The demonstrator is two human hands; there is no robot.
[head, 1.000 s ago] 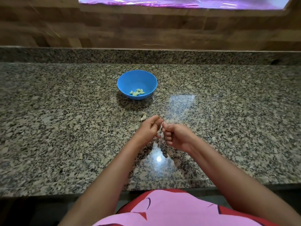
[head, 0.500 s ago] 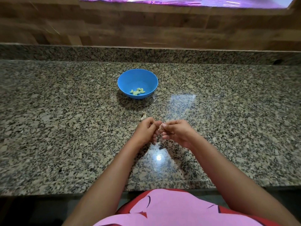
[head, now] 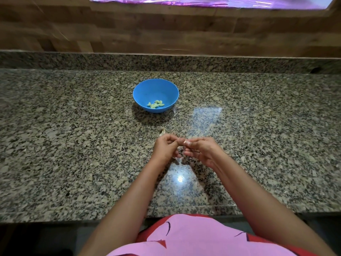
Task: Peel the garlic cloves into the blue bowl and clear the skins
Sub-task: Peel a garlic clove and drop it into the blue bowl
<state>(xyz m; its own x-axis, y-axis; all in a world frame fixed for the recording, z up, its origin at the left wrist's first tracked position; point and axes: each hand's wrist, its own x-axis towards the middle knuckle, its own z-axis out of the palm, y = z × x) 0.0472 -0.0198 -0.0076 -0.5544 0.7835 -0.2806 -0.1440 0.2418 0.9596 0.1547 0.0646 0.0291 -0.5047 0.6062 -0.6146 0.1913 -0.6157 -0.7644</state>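
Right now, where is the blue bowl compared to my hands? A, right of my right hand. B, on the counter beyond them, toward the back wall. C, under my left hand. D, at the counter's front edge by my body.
B: the blue bowl stands on the countertop beyond the left hand and right hand, which pinch a garlic clove nearer the body.

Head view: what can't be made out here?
All in the head view:
Garlic clove: nearly hidden by the fingers of left hand and right hand; peeled or not, unclear.
Peeled cloves in the blue bowl: too small to count.
Pale scrap on the counter: partly behind the left hand; skin or clove, unclear.
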